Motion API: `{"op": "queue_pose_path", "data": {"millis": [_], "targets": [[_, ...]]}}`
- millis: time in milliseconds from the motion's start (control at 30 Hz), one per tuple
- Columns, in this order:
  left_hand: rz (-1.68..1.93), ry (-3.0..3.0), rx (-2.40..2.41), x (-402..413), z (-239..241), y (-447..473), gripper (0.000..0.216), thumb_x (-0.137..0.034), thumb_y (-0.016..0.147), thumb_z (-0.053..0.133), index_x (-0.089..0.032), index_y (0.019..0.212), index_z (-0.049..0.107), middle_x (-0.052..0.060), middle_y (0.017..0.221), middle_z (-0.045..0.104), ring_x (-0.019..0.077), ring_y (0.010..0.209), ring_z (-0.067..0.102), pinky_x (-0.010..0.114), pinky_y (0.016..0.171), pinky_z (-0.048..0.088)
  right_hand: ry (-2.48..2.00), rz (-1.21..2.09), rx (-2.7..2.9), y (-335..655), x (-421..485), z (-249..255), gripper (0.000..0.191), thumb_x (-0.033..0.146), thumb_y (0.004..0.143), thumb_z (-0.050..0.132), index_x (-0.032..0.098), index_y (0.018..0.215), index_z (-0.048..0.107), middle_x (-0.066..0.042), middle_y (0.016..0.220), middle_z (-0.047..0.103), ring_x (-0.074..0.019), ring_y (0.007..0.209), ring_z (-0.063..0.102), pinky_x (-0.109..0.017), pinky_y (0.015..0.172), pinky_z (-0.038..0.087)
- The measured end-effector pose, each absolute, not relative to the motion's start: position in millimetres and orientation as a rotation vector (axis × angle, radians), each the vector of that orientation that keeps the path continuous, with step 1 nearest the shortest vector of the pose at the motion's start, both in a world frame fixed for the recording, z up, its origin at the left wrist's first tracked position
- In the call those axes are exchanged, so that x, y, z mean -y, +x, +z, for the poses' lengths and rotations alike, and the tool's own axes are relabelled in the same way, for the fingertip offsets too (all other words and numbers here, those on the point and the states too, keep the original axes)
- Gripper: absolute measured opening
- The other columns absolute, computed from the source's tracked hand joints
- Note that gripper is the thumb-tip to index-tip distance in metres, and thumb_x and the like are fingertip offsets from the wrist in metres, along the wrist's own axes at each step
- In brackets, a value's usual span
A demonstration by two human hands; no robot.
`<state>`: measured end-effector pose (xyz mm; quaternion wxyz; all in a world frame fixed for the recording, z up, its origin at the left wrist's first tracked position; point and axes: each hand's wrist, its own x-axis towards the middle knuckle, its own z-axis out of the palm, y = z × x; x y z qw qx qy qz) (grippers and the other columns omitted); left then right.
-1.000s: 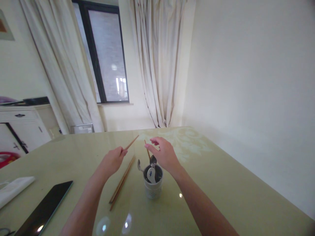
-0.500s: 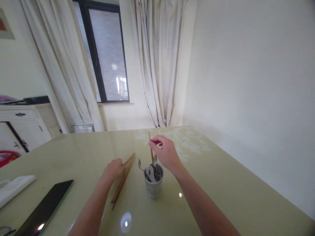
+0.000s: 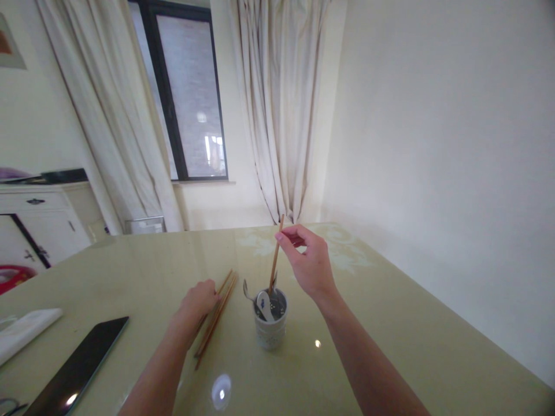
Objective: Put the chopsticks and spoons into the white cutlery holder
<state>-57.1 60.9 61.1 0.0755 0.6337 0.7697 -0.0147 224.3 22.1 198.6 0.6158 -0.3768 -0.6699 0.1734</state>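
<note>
My right hand (image 3: 307,254) pinches the upper part of a wooden chopstick (image 3: 276,260) between thumb and fingers. It slants up to the right, and its lower end goes into the grey utensil cup (image 3: 271,335). A white ceramic spoon (image 3: 263,305) and metal spoons (image 3: 247,290) stand in that cup. Left of it, several brown chopsticks (image 3: 215,323) lie on the table. My left hand (image 3: 202,300) rests beside them, its fingers closed on another chopstick (image 3: 224,281), which runs nearly parallel to the pile. The fingertips are partly hidden.
The pale green glossy table (image 3: 368,335) carries a black tablet-like slab (image 3: 82,364) and a white object (image 3: 28,329) at the left. A wall (image 3: 442,173) borders its right side. Behind are curtains (image 3: 281,104), a window (image 3: 193,92) and a white cabinet (image 3: 47,214).
My right hand has moved up and to the right, drawing the chopstick higher; it now leans right instead of left. The chopstick at my left hand has turned to line up with the pile.
</note>
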Motion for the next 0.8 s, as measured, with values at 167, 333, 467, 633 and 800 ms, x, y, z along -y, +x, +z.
{"op": "queue_pose_path", "data": {"millis": [167, 333, 467, 633, 800], "targets": [[-0.038, 1.930, -2.263, -62.3, 59.6, -58.6, 0.032, -0.042, 0.092, 0.060, -0.016, 0.103, 0.075, 0.021, 0.115, 0.079, 0.0342, 0.108, 0.075, 0.038, 0.085, 0.053, -0.866, 0.391, 1.548, 224.4, -21.8, 198.3, 0.014, 0.031, 0.095, 0.069, 0.021, 0.088, 0.076, -0.003, 0.085, 0.080, -0.0187, 0.076, 0.071, -0.031, 0.074, 0.054], [-0.018, 1.973, -2.216, -60.1, 57.2, -54.4, 0.036, -0.041, 0.081, 0.072, -0.018, 0.109, 0.072, 0.018, 0.119, 0.078, 0.0344, 0.111, 0.073, 0.038, 0.087, 0.054, -0.822, 0.400, 1.498, 224.6, -18.3, 200.8, 0.014, 0.032, 0.096, 0.070, 0.021, 0.091, 0.076, -0.003, 0.086, 0.079, -0.0189, 0.078, 0.072, -0.031, 0.075, 0.055], [0.034, 1.988, -2.213, -59.2, 60.0, -49.7, 0.027, -0.035, 0.084, 0.071, -0.017, 0.104, 0.071, 0.017, 0.116, 0.078, 0.0335, 0.109, 0.073, 0.038, 0.088, 0.054, -0.737, 0.432, 1.385, 226.3, -11.8, 207.0, 0.014, 0.034, 0.097, 0.071, 0.021, 0.093, 0.075, -0.003, 0.085, 0.077, -0.0185, 0.079, 0.073, -0.031, 0.075, 0.057], [0.345, 2.082, -2.212, -48.0, 113.1, -36.9, 0.032, -0.036, 0.102, 0.048, -0.017, 0.122, 0.064, 0.016, 0.128, 0.072, 0.0283, 0.115, 0.070, 0.040, 0.099, 0.052, -0.601, 0.378, 1.227, 231.1, -1.0, 217.0, 0.011, 0.032, 0.095, 0.075, 0.021, 0.096, 0.075, -0.001, 0.085, 0.076, -0.0165, 0.076, 0.074, -0.030, 0.073, 0.060], [1.445, 2.189, -1.517, 6.5, 193.2, 9.8, 0.039, -0.050, 0.107, 0.042, -0.023, 0.120, 0.068, 0.008, 0.117, 0.076, 0.0232, 0.109, 0.069, 0.038, 0.099, 0.052, -0.540, 0.440, 1.221, 225.8, 14.1, 221.7, 0.010, 0.030, 0.095, 0.076, 0.020, 0.097, 0.075, -0.002, 0.087, 0.079, -0.0169, 0.076, 0.077, -0.029, 0.070, 0.064]]}}
